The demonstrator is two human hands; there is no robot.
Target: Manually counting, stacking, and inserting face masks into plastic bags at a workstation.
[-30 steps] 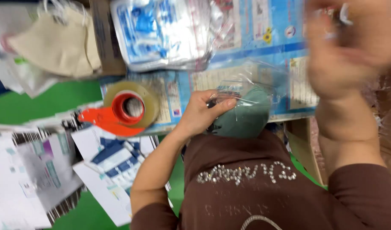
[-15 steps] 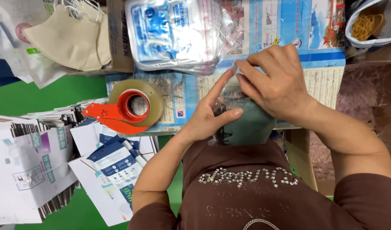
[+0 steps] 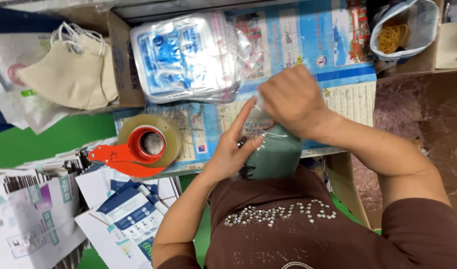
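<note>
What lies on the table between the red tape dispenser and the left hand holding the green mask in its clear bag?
In the head view, only the blue printed sheet lies between the tape dispenser and the left hand; no other object sits on that stretch.

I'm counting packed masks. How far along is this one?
Done: the green mask already sits inside its clear bag. In hand: the left hand steadies it while the right hand presses the bag's top. Left: beige masks lie unbagged in the box.
</note>
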